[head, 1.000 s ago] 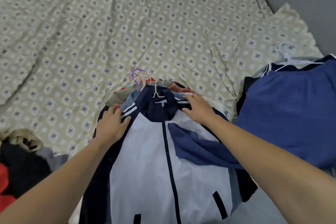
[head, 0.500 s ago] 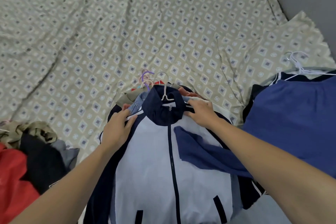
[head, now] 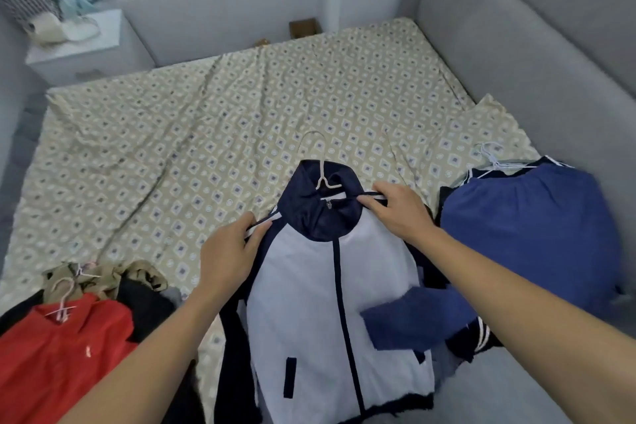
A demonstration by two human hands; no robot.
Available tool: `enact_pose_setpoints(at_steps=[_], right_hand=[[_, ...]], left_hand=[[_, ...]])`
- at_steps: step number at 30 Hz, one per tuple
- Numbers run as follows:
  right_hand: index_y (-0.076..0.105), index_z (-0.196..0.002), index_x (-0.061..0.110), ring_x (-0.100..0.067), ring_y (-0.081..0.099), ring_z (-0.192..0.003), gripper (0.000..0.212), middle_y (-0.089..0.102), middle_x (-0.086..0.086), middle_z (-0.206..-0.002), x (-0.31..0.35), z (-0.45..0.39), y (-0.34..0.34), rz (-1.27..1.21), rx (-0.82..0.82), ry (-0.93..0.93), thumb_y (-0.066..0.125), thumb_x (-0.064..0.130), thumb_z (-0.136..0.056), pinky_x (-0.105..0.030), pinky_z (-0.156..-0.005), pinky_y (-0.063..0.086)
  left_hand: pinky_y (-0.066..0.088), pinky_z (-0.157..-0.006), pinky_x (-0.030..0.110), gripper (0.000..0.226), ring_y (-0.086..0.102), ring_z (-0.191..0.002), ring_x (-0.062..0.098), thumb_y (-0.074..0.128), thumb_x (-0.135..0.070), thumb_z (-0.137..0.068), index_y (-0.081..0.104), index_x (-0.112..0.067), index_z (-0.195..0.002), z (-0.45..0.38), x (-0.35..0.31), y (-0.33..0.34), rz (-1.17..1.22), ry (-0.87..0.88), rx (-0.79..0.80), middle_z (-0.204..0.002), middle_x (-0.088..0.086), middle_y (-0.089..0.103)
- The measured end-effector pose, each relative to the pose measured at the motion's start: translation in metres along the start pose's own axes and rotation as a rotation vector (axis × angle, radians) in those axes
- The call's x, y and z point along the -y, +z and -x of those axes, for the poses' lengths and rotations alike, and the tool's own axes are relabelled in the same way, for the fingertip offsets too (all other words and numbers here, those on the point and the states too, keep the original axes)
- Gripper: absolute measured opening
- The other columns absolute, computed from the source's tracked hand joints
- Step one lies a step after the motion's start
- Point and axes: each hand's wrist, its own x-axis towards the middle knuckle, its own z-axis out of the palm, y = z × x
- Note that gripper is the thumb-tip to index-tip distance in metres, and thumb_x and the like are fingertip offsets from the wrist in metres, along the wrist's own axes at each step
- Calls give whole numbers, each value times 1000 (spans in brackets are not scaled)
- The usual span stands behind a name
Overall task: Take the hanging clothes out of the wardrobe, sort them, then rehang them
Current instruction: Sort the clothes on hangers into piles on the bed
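Observation:
A white and navy zip jacket (head: 320, 289) on a pale hanger (head: 318, 162) is held up in front of me over the bed. My left hand (head: 229, 251) grips its left shoulder. My right hand (head: 399, 210) grips its right shoulder by the striped trim. A blue sleeve lies folded across the jacket's front. A blue garment (head: 526, 234) on a white hanger lies on the bed at the right. A red top (head: 58, 354) on a pink hanger lies at the lower left with khaki and black clothes (head: 137, 299).
The bed carries a beige patterned sheet (head: 206, 134). A grey padded headboard (head: 516, 45) runs along the right. A white nightstand (head: 82, 48) stands at the back left, with bedding piled beyond it.
Both hands have lifted the jacket off the pile of hangered clothes that lay under it. The view has risen and now takes in the whole bed and room.

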Motion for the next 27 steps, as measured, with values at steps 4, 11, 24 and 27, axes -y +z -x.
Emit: enact_pose_setpoints(at_steps=[4,11,24,27], right_hand=[[37,-67,21,-17,46,-59,50,47,5,-60,55,29,-41,20,-78,-70,63,50,-99,-37,-55,31],[39,-66,21,-18,48,-60,51,50,5,-60,184,104,-93,79,-279,-159,64,51,-98,-40,-56,31],[45,-69,20,-26,53,-66,51,54,4,-65,393,153,-103,128,-384,-486,52,63,-95,-41,-56,33],[41,-65,25,-25,53,-65,51,51,6,-64,428,150,-77,119,-326,-584,50,65,-94,-42,-56,38]], left_hand=[[32,-52,34,47,53,-58,12,45,-61,-103,45,-25,-74,15,-8,-61,-3,77,-54,-56,-5,53],[34,-53,36,46,57,-65,23,50,-61,-102,47,-24,-76,69,0,-194,28,195,-202,-61,-5,57],[35,-53,36,47,54,-63,24,57,-58,-100,44,-23,-71,160,66,-401,-73,249,-531,-60,-4,55],[32,-54,36,45,52,-62,24,60,-55,-100,50,-18,-75,188,99,-421,-87,151,-557,-61,-3,56]])
